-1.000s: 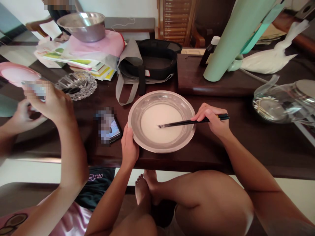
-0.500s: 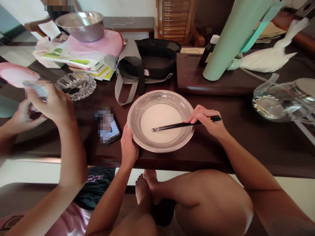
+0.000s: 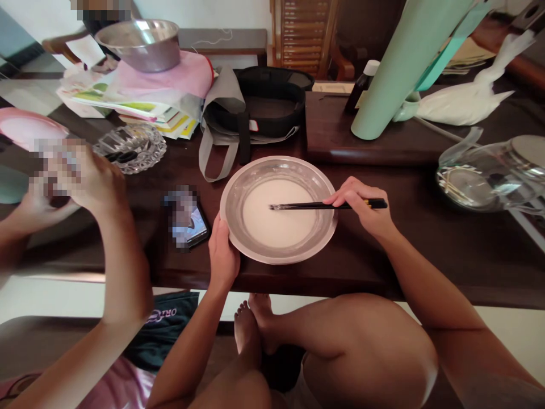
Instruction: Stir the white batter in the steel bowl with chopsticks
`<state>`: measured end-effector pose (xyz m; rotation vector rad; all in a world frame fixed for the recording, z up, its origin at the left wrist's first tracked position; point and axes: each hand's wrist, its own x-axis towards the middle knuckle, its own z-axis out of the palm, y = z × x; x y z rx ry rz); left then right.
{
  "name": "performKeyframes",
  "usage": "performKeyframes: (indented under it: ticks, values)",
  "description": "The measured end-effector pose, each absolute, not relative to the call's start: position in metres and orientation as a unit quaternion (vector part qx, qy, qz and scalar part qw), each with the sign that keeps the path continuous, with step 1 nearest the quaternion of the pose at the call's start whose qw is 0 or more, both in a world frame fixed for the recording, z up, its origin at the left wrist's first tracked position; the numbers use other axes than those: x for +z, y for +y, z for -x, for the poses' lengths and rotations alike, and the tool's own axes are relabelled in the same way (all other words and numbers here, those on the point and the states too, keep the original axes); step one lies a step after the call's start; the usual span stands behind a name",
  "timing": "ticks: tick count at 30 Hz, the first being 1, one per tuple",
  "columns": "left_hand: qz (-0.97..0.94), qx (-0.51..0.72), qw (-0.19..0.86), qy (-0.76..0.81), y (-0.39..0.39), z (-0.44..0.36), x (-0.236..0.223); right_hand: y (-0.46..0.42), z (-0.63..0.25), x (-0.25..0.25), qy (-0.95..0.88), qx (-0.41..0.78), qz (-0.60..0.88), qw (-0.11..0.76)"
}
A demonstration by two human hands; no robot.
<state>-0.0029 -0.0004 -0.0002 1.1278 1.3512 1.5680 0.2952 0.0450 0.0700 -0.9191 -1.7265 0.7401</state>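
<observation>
In the head view, a metal bowl (image 3: 279, 257) of white liquid (image 3: 281, 227) sits on the desk (image 3: 409, 250) near its front edge. The left hand (image 3: 224, 253) touches the bowl's rim at eight o'clock, its visible fingers lying together; whether they grip underneath, I cannot tell. At three o'clock, the right hand (image 3: 361, 205) has its fingers pinching black chopsticks (image 3: 304, 205), whose whitened tips point toward nine o'clock, at the liquid near the middle. From the bowl, a phone (image 3: 193, 227) lies nearby at nine o'clock, a black-and-grey bag (image 3: 272, 116) at twelve, and a green cylinder (image 3: 398, 85) tilts at one to two o'clock.
</observation>
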Motion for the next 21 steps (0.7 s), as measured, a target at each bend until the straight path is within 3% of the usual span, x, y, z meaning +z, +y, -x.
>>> performKeyframes:
  ticks: [4, 7, 12, 18, 21]
  values:
    - [-0.441, 0.615, 0.38, 0.532, -0.0009, 0.0024, 0.0018, 0.0448, -0.2955, 0.0688, -0.71, 0.349, 0.349, 0.503]
    - [-0.445, 0.609, 0.376, 0.538, -0.0009, 0.0025, 0.0022, 0.0444, -0.295, 0.0696, -0.73, 0.328, 0.367, 0.474]
    - [-0.448, 0.606, 0.375, 0.539, -0.0012, 0.0032, 0.0013, 0.0445, -0.2961, 0.0694, -0.696, 0.322, 0.379, 0.518]
    - [-0.446, 0.609, 0.374, 0.539, -0.0023, 0.0018, 0.0044, 0.0437, -0.2942, 0.0703, -0.726, 0.32, 0.373, 0.481]
    - [-0.438, 0.614, 0.383, 0.533, -0.0017, 0.0015, 0.0029, 0.0442, -0.2954, 0.0701, -0.712, 0.311, 0.378, 0.503]
